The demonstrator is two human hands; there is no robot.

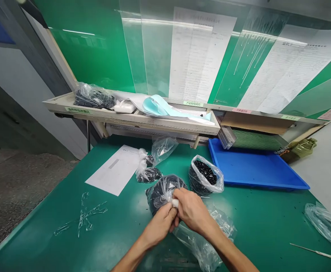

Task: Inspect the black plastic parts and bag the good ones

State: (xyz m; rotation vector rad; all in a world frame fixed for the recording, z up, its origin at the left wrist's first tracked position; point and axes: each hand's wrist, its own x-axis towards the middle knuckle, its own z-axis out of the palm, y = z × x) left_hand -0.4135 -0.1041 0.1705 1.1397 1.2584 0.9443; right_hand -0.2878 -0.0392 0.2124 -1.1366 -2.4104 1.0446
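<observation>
My left hand point(159, 223) and my right hand point(192, 209) meet on the green table point(40, 234), both pinching the gathered neck of a transparent plastic bag point(163, 192) filled with small black parts. A small white piece point(175, 203) shows between my fingers, but I cannot tell what it is. Just beyond my right hand stands an open bag of black parts point(203, 175). A crumpled transparent bag point(206, 238) lies under my right forearm. A smaller knotted bag of black parts point(148, 173) sits further back.
A blue plastic tray point(256, 166) lies at the back right, and a printed white sheet point(114, 170) at the back left. A low shelf point(131, 115) holding bags spans the back. A metal-tipped pick point(314, 251) and a plastic bag point(325, 224) lie at right.
</observation>
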